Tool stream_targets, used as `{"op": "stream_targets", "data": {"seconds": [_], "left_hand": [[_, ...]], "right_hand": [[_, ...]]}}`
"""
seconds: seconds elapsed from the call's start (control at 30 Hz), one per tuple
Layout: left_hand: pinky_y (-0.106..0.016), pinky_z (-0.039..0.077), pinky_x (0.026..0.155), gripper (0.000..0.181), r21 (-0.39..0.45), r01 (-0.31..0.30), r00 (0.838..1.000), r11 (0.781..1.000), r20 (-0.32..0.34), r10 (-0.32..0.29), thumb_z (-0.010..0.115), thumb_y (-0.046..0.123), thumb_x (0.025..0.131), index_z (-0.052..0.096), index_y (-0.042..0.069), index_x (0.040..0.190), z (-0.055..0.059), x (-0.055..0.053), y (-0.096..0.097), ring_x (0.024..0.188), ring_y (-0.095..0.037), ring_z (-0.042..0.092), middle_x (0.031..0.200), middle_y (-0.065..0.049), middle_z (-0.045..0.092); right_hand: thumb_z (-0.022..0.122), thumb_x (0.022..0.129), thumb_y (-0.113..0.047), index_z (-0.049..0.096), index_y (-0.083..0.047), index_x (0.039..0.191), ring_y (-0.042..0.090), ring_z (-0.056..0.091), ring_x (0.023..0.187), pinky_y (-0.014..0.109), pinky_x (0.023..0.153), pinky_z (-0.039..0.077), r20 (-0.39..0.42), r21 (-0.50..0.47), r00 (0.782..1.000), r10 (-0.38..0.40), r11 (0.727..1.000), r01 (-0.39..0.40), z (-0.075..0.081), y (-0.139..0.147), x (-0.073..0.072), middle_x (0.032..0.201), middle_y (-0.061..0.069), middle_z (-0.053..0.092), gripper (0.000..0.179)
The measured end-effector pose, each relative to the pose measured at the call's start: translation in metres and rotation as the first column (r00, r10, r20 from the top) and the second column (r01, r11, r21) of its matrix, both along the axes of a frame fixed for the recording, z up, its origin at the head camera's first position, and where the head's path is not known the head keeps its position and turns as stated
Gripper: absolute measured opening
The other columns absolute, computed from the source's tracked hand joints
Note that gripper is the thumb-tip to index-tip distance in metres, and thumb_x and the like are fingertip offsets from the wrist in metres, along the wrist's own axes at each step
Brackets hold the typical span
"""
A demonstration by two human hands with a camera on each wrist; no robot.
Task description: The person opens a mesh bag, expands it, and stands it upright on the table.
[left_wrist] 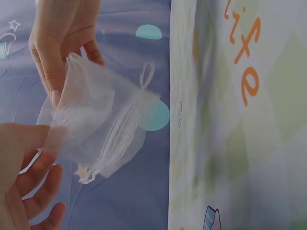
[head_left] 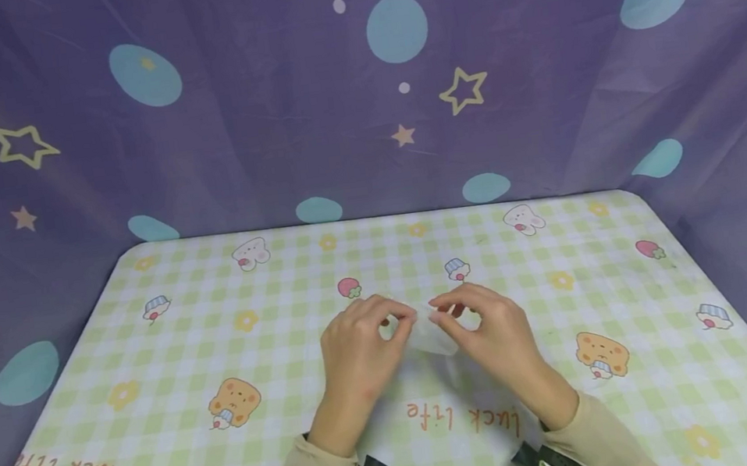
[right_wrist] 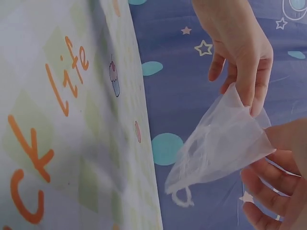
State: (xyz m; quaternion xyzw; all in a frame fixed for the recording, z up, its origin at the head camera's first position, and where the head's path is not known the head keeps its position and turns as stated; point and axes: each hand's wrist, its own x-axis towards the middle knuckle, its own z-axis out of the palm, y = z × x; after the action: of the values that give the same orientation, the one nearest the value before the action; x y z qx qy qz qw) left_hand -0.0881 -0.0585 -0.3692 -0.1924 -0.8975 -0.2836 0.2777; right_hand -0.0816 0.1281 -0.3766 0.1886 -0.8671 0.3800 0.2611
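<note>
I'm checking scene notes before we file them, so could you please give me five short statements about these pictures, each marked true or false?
1. The left hand and right hand both hold the sheer white bag. True.
2. The bag lies flat under both palms. False: it hangs from the fingers, above the tablecloth.
3. A white cord shows toward the bag's lower end. True.
4. The tablecloth is plain red. False: it is green-and-white checked, with cartoon prints.
5. The backdrop carries stars. True.
</note>
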Motion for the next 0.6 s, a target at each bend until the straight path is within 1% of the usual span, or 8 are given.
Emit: {"op": "stream_targets", "data": {"seconds": [0.07,0.17,0.27,0.33,0.4,0.5,0.6], "left_hand": [[-0.025,0.044,0.053,0.012,0.014,-0.012,1.000,1.000,-0.004,0.012,0.082,0.015,0.078,0.076,0.025,0.079,-0.0007,-0.0010,-0.0007,0.062,-0.009,0.058,0.076,0.014,0.068],[-0.024,0.043,0.052,0.015,0.025,-0.021,1.000,0.999,-0.004,0.022,0.084,0.014,0.076,0.074,0.025,0.078,-0.0019,-0.0021,-0.0014,0.062,-0.008,0.058,0.075,0.014,0.066],[-0.023,0.042,0.051,0.015,0.028,-0.010,1.000,1.000,0.012,0.010,0.085,0.014,0.076,0.074,0.024,0.081,-0.0023,-0.0023,-0.0014,0.063,-0.008,0.058,0.075,0.014,0.065],[-0.023,0.042,0.052,0.016,0.036,0.010,0.999,0.999,0.035,-0.011,0.085,0.016,0.076,0.074,0.024,0.084,-0.0025,-0.0019,-0.0009,0.065,-0.009,0.059,0.077,0.014,0.065],[-0.023,0.043,0.054,0.017,0.039,0.030,0.997,0.999,0.064,-0.033,0.085,0.018,0.077,0.074,0.025,0.087,-0.0015,-0.0009,-0.0003,0.068,-0.008,0.059,0.079,0.015,0.065],[-0.024,0.044,0.057,0.018,0.046,0.063,0.991,0.997,0.112,-0.067,0.085,0.024,0.078,0.074,0.026,0.092,0.0005,0.0010,0.0008,0.073,-0.008,0.061,0.084,0.017,0.066],[-0.025,0.045,0.058,0.017,0.043,0.087,0.986,0.995,0.136,-0.092,0.083,0.029,0.080,0.074,0.027,0.095,0.0026,0.0029,0.0012,0.075,-0.008,0.061,0.088,0.017,0.068]], "right_hand": [[0.084,0.080,-0.011,0.077,-0.015,0.089,0.008,0.064,0.075,0.029,0.064,0.050,0.021,0.008,1.000,-0.008,1.000,0.008,0.0004,-0.0006,0.0003,0.085,-0.008,0.071,0.013],[0.083,0.080,-0.009,0.077,-0.016,0.085,0.008,0.066,0.078,0.031,0.069,0.053,0.039,0.001,0.999,-0.009,1.000,0.009,0.0007,-0.0011,0.0004,0.085,-0.009,0.071,0.011],[0.084,0.079,-0.009,0.076,-0.016,0.082,0.008,0.067,0.080,0.032,0.072,0.054,0.038,-0.006,0.999,-0.005,1.000,0.005,0.0006,-0.0007,0.0005,0.083,-0.009,0.071,0.011],[0.083,0.080,-0.009,0.076,-0.016,0.081,0.008,0.067,0.078,0.031,0.070,0.054,0.033,-0.002,0.999,-0.010,1.000,0.010,0.0004,0.0001,0.0005,0.082,-0.009,0.070,0.010],[0.084,0.079,-0.009,0.074,-0.016,0.080,0.008,0.065,0.074,0.029,0.065,0.052,0.020,0.002,0.999,-0.027,1.000,0.027,-0.0002,0.0009,0.0002,0.080,-0.008,0.070,0.012],[0.086,0.076,-0.007,0.071,-0.015,0.079,0.008,0.062,0.070,0.027,0.058,0.048,-0.001,0.006,0.998,-0.062,0.998,0.062,-0.0015,0.0025,-0.0009,0.077,-0.007,0.068,0.017],[0.087,0.073,-0.004,0.069,-0.015,0.078,0.010,0.060,0.067,0.025,0.054,0.044,-0.021,0.005,0.996,-0.087,0.996,0.087,-0.0030,0.0038,-0.0026,0.076,-0.006,0.068,0.022]]}}
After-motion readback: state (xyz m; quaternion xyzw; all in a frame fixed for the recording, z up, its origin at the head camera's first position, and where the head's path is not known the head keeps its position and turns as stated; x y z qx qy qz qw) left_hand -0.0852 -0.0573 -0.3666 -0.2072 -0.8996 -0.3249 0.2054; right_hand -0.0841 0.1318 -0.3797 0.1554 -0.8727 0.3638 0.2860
